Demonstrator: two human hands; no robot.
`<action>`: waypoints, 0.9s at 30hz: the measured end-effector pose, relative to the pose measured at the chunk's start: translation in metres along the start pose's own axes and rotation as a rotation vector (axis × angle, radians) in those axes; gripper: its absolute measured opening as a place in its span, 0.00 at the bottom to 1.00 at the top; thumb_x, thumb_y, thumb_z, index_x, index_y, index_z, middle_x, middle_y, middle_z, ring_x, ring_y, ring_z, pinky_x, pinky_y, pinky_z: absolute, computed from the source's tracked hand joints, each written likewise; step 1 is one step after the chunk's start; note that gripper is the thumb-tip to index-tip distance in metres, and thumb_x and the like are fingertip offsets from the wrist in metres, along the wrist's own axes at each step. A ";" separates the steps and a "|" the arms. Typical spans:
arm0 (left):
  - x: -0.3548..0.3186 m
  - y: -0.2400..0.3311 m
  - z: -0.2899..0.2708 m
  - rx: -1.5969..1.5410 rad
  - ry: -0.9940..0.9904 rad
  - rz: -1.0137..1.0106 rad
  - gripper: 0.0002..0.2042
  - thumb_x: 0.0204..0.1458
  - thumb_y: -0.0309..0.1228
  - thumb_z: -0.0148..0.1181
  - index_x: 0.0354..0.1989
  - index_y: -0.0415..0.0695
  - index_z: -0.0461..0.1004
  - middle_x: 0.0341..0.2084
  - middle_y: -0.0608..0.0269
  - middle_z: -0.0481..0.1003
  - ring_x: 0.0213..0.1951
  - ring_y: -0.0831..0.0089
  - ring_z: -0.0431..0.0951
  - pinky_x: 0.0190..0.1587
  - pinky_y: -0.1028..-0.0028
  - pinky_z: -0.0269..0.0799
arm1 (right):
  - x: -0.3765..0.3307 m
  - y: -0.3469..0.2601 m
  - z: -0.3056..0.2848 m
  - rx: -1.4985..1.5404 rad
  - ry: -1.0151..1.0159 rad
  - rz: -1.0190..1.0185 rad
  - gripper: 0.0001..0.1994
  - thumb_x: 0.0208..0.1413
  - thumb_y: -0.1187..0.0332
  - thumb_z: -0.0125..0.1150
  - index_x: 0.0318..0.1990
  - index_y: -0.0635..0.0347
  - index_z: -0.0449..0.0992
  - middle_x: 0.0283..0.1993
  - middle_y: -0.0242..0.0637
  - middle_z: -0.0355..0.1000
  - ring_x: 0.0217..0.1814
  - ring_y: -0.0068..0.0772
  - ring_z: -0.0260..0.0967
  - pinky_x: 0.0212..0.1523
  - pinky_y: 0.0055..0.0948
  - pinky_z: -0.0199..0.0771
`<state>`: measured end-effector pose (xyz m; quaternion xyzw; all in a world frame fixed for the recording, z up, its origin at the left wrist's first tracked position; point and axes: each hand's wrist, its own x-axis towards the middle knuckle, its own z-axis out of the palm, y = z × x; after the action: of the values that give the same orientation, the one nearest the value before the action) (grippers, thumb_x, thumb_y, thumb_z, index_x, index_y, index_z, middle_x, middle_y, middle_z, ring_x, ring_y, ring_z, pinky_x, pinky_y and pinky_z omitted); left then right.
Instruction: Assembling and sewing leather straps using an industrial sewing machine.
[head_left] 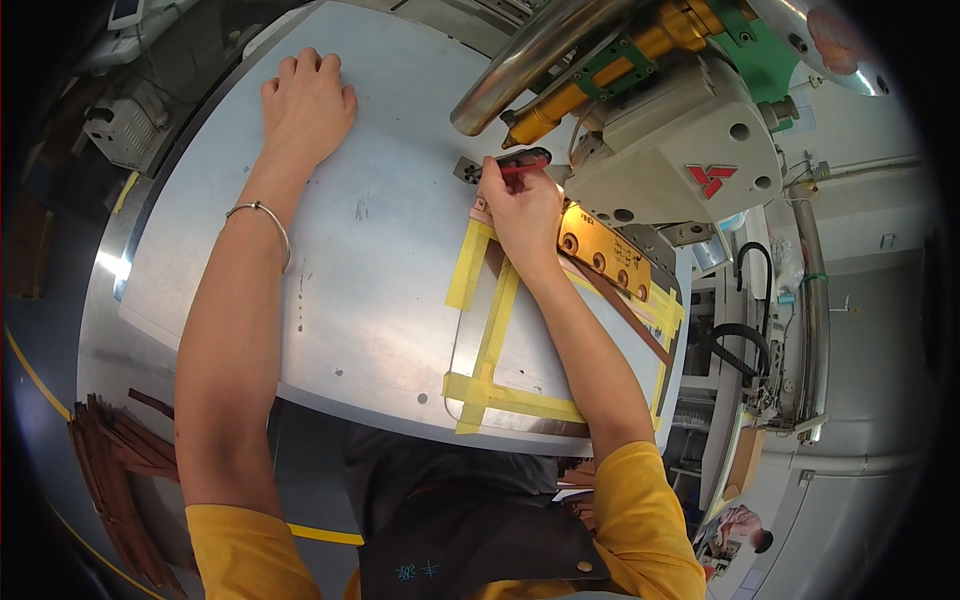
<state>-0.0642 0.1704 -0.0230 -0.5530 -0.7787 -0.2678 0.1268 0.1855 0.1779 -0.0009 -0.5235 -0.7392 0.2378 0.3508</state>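
Head view: left hand (pixel 305 100) flat on the grey machine table (pixel 380 250), fingers together. Right hand (pixel 522 208) pinches a red-handled tool (pixel 524 164), perhaps tweezers, at the sewing head (pixel 680 150), beside the yellow-taped template (pixel 500 340). Step: needle-area adjustment; steadiness needed.

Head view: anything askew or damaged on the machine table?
Nothing looks spilled or broken. The yellow tape frame on the metal table is uneven, its strips overlapping at angles. A brown strip runs diagonally under the right hand, which holds a red-handled tool. The left hand rests flat.
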 end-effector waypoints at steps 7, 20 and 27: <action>0.000 0.000 -0.002 -0.001 -0.004 -0.001 0.13 0.50 0.32 0.56 0.44 0.41 0.73 0.45 0.58 0.71 0.49 0.62 0.68 0.51 0.58 0.63 | 0.002 -0.004 -0.005 0.238 -0.107 0.005 0.11 0.58 0.66 0.61 0.30 0.68 0.77 0.20 0.30 0.70 0.18 0.16 0.63 0.21 0.20 0.65; 0.000 -0.002 -0.001 0.004 -0.018 0.000 0.13 0.51 0.33 0.55 0.44 0.41 0.73 0.45 0.59 0.70 0.49 0.62 0.68 0.51 0.58 0.63 | -0.004 -0.026 -0.001 0.155 -0.031 0.116 0.13 0.56 0.64 0.63 0.32 0.69 0.78 0.19 0.31 0.69 0.18 0.17 0.63 0.21 0.20 0.70; 0.001 -0.001 -0.002 -0.002 -0.018 -0.001 0.13 0.52 0.33 0.55 0.44 0.42 0.73 0.45 0.58 0.70 0.50 0.61 0.68 0.51 0.58 0.63 | -0.001 -0.016 0.002 0.248 -0.047 0.086 0.12 0.59 0.63 0.61 0.36 0.66 0.79 0.19 0.29 0.67 0.20 0.15 0.62 0.21 0.17 0.68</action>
<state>-0.0656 0.1701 -0.0212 -0.5551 -0.7798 -0.2638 0.1191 0.1743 0.1712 0.0089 -0.5018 -0.6888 0.3544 0.3850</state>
